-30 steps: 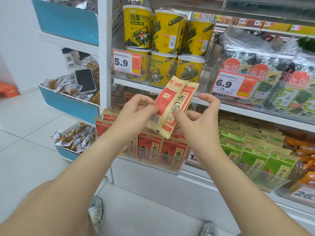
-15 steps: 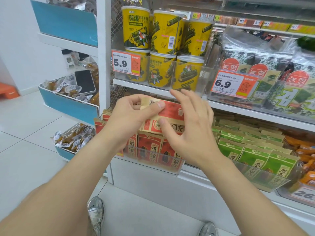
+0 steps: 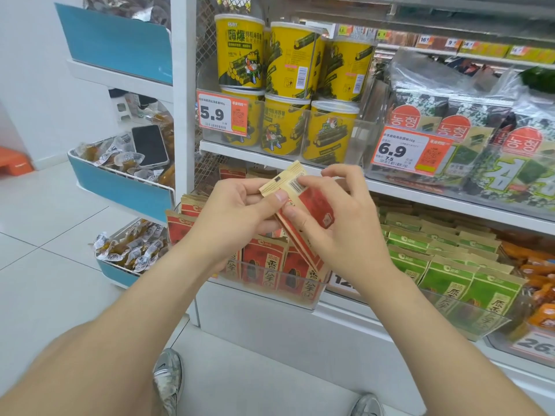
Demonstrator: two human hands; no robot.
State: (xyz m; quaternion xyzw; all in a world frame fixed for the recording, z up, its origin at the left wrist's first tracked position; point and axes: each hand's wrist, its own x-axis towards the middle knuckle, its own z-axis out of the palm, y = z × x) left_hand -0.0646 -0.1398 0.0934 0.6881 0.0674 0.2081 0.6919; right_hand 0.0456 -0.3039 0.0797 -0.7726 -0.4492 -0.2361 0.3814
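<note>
The left hand (image 3: 237,211) and the right hand (image 3: 339,223) meet in front of the shelving and together grip the red and tan packets (image 3: 313,202), which are tilted with the barcode end up and to the left. The left thumb presses just below the barcode with the fingers curled behind. The right thumb pinches the lower red part, and its fingers curl over the upper edge.

Directly below the hands, matching red packs (image 3: 264,262) stand upright in a clear bin (image 3: 300,304). To its right are rows of green packs (image 3: 450,265). On the white shelf (image 3: 450,202) above, yellow tubs (image 3: 285,64) are stacked behind a 5.9 price tag (image 3: 222,115), with seaweed bags (image 3: 468,127) to their right. Far left, a phone (image 3: 149,145) lies on wrapped snacks in a blue-fronted basket (image 3: 120,187).
</note>
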